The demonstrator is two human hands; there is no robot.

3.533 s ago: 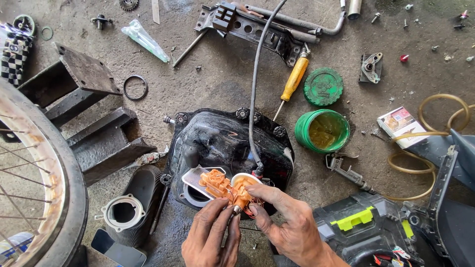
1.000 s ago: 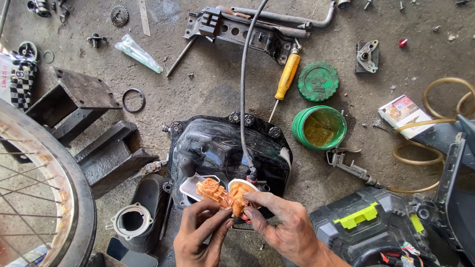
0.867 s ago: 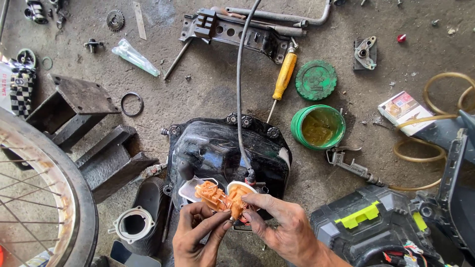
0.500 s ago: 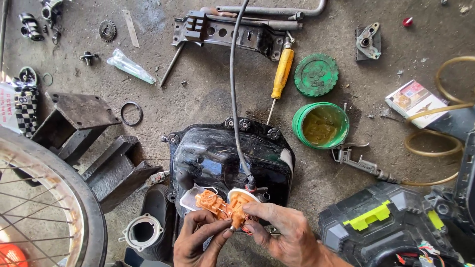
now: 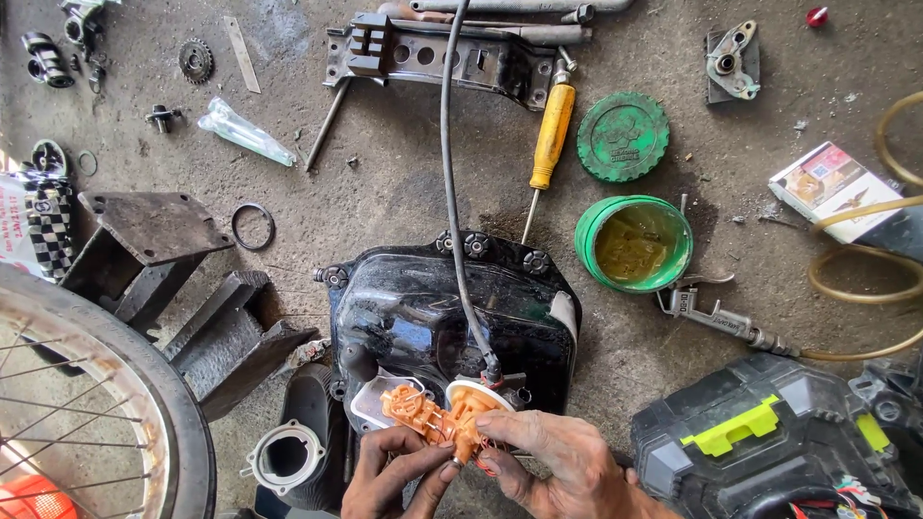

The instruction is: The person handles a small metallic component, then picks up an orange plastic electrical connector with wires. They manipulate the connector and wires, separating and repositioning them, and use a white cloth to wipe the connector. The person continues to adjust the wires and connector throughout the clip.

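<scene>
Both my hands meet at the bottom centre on a small orange plastic mechanism [image 5: 431, 415] with white round parts beside it. My left hand [image 5: 396, 476] pinches its lower left side. My right hand [image 5: 553, 459] grips its right end from above. The mechanism sits at the near edge of a glossy black instrument housing [image 5: 442, 312] lying on the concrete floor. A grey cable [image 5: 452, 183] runs from the top of the view down to a fitting by the orange part.
A spoked wheel [image 5: 106, 404] fills the lower left beside black metal brackets [image 5: 183, 279]. A yellow screwdriver [image 5: 548, 144], a green tub of grease [image 5: 635, 245] with its lid [image 5: 623, 136], an air blow gun [image 5: 721, 312] and a black-and-lime case [image 5: 769, 442] lie to the right.
The view has drifted, so floor items sit lower and shifted. My hands stay on the orange mechanism, with fingers shifting slightly around it.
</scene>
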